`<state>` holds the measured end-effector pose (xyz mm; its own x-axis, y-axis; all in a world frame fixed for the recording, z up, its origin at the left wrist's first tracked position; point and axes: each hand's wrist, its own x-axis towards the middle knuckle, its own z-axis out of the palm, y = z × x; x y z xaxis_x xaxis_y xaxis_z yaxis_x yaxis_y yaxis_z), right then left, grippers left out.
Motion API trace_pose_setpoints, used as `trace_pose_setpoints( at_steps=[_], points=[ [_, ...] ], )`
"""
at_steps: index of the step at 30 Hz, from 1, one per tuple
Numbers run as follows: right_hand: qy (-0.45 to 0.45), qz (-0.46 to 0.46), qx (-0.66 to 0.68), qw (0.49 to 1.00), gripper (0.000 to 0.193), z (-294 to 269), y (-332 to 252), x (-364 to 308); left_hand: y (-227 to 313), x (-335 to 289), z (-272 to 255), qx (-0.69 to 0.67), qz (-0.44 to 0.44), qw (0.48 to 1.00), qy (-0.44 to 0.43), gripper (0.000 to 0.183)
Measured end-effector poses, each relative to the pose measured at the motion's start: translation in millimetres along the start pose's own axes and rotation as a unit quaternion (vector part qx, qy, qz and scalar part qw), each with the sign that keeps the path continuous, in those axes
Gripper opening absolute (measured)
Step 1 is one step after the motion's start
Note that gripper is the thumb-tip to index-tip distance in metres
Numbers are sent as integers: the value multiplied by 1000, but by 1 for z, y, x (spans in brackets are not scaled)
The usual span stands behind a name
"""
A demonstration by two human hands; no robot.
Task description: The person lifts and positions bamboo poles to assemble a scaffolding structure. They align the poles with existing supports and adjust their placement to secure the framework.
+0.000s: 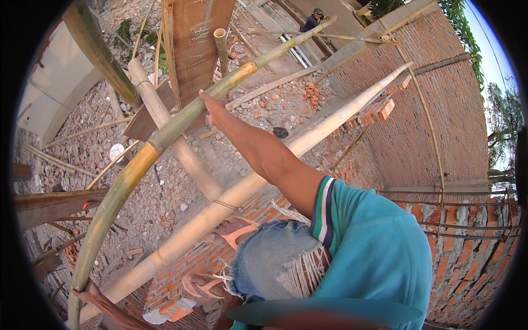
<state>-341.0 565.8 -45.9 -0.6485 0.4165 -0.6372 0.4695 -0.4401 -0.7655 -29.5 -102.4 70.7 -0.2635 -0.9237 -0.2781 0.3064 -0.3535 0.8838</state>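
Observation:
A long green and yellow bamboo pole [181, 119] runs from the lower left to the upper right, bending through the fisheye view. Near its lower end my left hand [91, 293] is closed around it. My right hand [213, 108] grips the same pole farther up, its arm stretched out from the teal sleeve. Beneath the green pole lies a pale bamboo pole [190, 162], which crosses under it. A second, thicker pale pole [247, 188] passes close by my feet, with a tie [226, 205] wound round it near the crossing.
My sandalled feet [234, 231] are on a brick wall top [184, 275], high above rubble-strewn ground [181, 206]. Upright boards [198, 44] and a thick bamboo post [102, 55] stand ahead. Another person [313, 20] is below at the far end. A brick wall [434, 126] rises on the right.

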Motion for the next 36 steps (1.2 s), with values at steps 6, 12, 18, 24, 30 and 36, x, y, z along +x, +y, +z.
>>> trace_pose_setpoints(
  at_steps=[6,12,18,24,30,36],
  points=[
    [-36,51,46,997,71,13,8,4,29,20,-4,-10,21,1000,-15,68],
    [-66,72,12,995,62,19,28,-42,-113,-134,51,22,-56,987,-146,104],
    [-135,37,-58,989,58,16,52,-95,-193,-173,122,-42,-24,998,-43,94],
    [-23,-113,-200,973,67,-36,18,-17,-128,-107,91,-31,-64,994,-78,75],
    [-103,27,-119,987,105,-59,-44,97,-76,-41,75,-98,-7,995,19,67],
    [-82,110,-96,986,86,-24,-36,124,-36,45,60,-18,-39,998,38,54]
  ],
)
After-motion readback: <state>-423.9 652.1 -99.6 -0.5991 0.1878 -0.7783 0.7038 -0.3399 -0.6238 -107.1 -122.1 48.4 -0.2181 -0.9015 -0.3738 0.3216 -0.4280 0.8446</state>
